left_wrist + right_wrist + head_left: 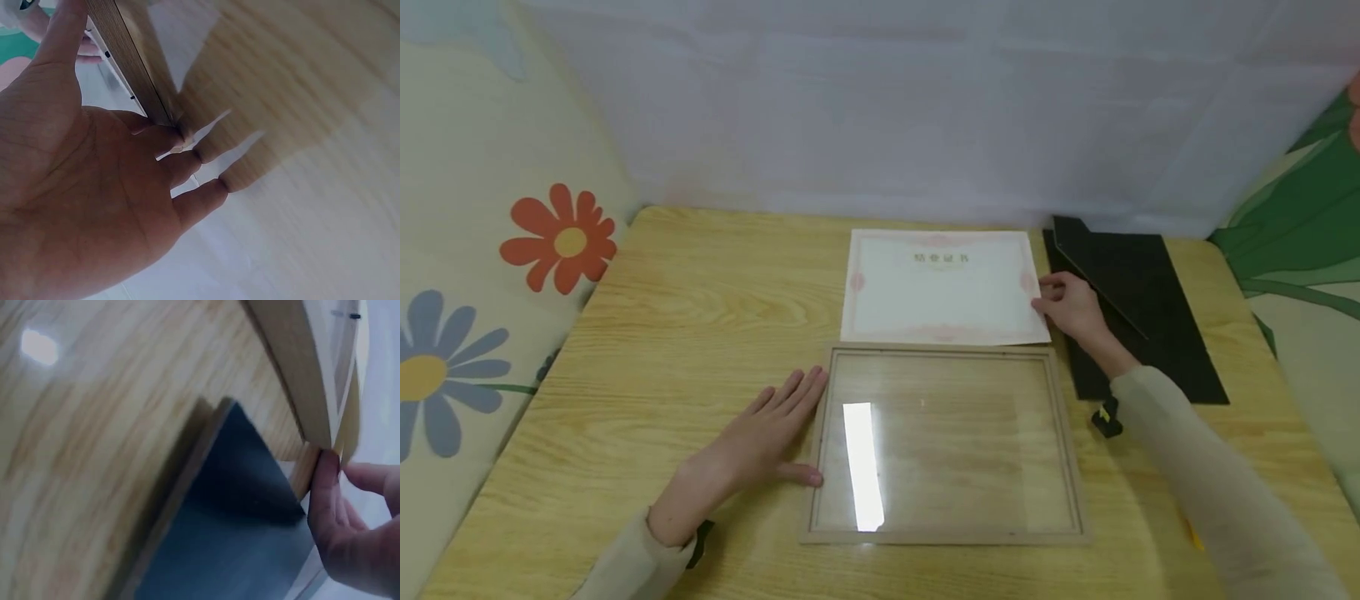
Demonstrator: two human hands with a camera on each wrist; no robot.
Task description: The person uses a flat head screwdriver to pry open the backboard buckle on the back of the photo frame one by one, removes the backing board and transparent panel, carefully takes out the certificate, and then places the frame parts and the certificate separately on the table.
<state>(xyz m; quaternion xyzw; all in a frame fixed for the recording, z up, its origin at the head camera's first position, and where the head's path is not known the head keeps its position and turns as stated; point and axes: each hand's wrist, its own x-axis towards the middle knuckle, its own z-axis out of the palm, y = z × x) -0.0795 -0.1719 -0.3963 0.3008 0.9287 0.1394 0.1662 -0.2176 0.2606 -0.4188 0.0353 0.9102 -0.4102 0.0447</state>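
A wooden picture frame (943, 538) with a clear pane (958, 450) lies on the table, a bright reflection on its left part. My left hand (756, 442) rests at the frame's left side, fingers extended and fingertips right at the rail; the left wrist view shows its palm (94, 187). Behind the frame lies a white certificate (940, 304) with a pink border and printed characters. My right hand (1072, 312) pinches its right edge between thumb and fingers. In the right wrist view, the pinched paper (353, 419) appears beside the frame's corner.
A black backing board (1172, 308) with a stand leg (1093, 271) lies right of the certificate, partly under my right forearm. A small yellow item (1194, 531) shows beside the right sleeve. White cloth (925, 108) hangs behind the wooden table; flower-patterned surfaces flank it.
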